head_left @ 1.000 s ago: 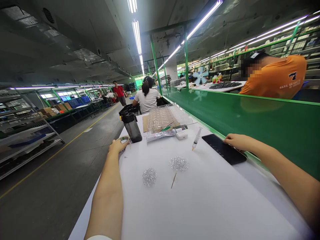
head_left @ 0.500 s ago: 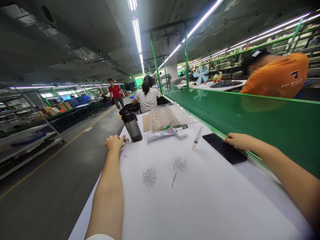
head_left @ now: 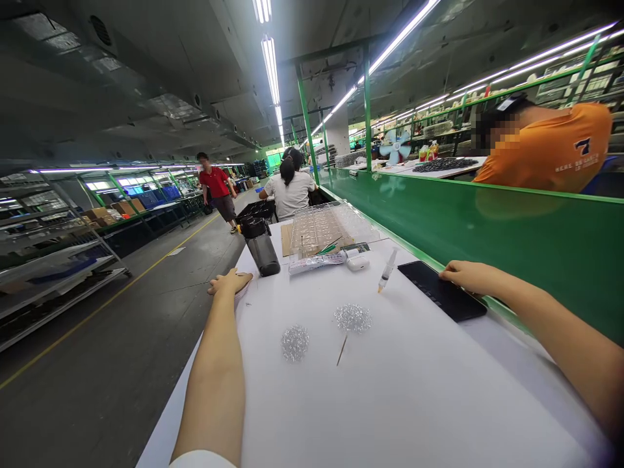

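Note:
My left hand (head_left: 230, 282) lies at the left edge of the white tabletop (head_left: 390, 403), fingers stretched over a round, roll-like thing (head_left: 241, 293) that it mostly hides. At the right edge, my right hand (head_left: 465, 275) has its fingers closed on the rim of a flat black tray (head_left: 433, 286). Beside that tray lies a syringe (head_left: 388, 271) with an orange tip. Two piles of tiny shiny clear pieces, a left pile (head_left: 295, 342) and a right pile (head_left: 353, 318), sit mid-table. A thin brown stick (head_left: 342, 351) touches or nearly touches the right pile.
A dark bottle (head_left: 263, 250) stands at the far left. Clear plastic trays (head_left: 322, 227), a white earphone case (head_left: 358, 260) and green tweezers (head_left: 329, 247) lie at the back. A green conveyor belt (head_left: 487, 221) runs along the right. A person in red (head_left: 217, 185) walks the aisle.
My left hand has flattened, its fingers reaching farther right over the round thing. The right hand stays at the black tray. The person in red has come closer along the aisle.

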Available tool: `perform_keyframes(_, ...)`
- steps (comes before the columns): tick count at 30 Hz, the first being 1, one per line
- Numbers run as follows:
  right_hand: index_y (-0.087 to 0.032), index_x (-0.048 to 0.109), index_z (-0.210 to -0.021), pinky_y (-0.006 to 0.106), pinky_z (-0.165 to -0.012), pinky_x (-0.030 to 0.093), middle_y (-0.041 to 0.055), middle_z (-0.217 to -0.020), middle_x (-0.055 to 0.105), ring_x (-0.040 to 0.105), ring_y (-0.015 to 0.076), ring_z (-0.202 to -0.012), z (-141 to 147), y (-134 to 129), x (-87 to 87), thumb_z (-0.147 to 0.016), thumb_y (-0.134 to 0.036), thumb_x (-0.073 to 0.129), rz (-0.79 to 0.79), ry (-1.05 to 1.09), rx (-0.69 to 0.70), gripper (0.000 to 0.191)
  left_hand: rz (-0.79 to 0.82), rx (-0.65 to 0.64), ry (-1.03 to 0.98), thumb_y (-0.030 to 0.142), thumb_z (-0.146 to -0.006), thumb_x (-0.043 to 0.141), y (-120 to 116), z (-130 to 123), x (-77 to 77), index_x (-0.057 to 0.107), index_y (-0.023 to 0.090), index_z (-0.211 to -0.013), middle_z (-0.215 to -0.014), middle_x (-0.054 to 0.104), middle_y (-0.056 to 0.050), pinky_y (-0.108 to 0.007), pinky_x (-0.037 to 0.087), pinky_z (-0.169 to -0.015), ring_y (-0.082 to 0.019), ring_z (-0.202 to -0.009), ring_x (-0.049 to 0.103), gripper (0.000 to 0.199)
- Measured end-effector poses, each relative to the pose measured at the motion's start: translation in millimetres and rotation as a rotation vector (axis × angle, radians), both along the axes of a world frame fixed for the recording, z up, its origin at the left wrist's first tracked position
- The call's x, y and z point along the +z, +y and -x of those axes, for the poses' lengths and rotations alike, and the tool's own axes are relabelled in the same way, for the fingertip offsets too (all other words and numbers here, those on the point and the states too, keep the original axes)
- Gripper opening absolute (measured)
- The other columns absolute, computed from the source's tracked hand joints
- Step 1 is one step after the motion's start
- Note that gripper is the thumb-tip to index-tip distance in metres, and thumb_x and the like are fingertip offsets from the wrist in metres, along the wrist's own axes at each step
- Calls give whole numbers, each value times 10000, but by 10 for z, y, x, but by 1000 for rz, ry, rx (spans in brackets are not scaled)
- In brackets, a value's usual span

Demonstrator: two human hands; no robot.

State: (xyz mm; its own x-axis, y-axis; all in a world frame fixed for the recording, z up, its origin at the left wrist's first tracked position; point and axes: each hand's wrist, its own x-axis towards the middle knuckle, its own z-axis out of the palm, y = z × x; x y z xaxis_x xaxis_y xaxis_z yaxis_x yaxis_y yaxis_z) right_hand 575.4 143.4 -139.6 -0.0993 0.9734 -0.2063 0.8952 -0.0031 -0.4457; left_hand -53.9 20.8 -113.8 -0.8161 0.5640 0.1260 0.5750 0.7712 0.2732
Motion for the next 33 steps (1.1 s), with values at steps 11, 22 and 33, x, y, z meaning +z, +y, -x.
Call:
perform_keyframes(11, -262, 611, -876, 365, -699, 512, 69, -797, 679, 667, 254, -692, 18, -39, 27, -1148, -362, 602, 9, -27, -2, 290, -418, 41, 147, 518, -976, 829, -93, -258, 65, 398, 290, -1938, -1765, 437, -278, -706, 486, -1363, -540, -1605, 536, 1079)
perform_keyframes(22, -265, 633, -902, 372, -712, 572, 88, -859, 738, 732, 283, -753, 9, 9, 0, -1108, -353, 659, 3, -8, -18, 226, -296, 33, 72, 584, -939, 855, -93, -133, 24, 663, 156, -1641, -1736, 508, -318, -635, 584, -1297, -527, -1470, 729, 844)
perform_keyframes(33, -259, 631, -910, 369, -707, 576, 90, -847, 722, 736, 278, -758, 56, -76, 72, -1166, -317, 569, 11, -19, -25, 269, 21, -101, 159, 775, -1073, 637, -40, -87, 7, 781, 117, -1606, -1809, 556, -359, -632, 485, -1382, -543, -1724, 530, 860)
